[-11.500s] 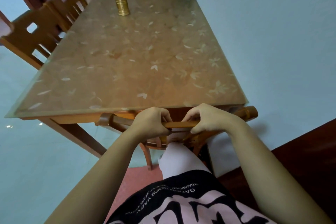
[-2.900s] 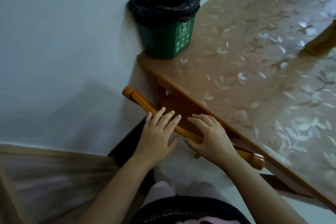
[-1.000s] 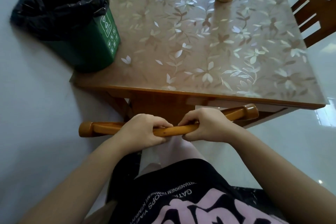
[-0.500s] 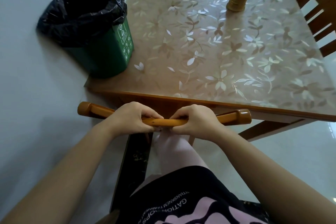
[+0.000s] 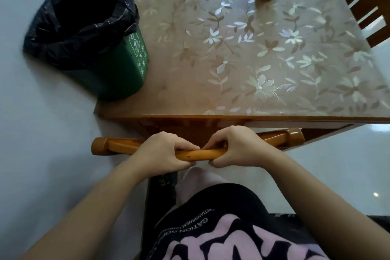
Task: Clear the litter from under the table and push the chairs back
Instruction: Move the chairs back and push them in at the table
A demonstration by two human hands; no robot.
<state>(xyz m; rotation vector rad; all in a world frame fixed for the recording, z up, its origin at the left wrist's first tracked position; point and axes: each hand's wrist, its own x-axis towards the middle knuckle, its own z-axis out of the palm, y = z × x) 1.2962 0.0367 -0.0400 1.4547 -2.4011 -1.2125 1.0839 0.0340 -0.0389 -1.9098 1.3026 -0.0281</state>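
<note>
Fingers (image 5: 185, 146) of left hand (image 5: 166, 153) and right hand (image 5: 237, 148) curled tight round the chair bar (image 5: 197, 155), side by side. Push straight in, both hands the same, slowly. Stop before bumping the table (image 5: 211, 119). Chair bar just beside the table edge, lying flat, long way left to right, probably facing the table.

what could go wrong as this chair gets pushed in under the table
Both the left hand and right hand grip the chair rail right beside the table edge, so fingers could get pinched between them. A hard bump might also jolt the green bin standing on the table's corner.
</note>
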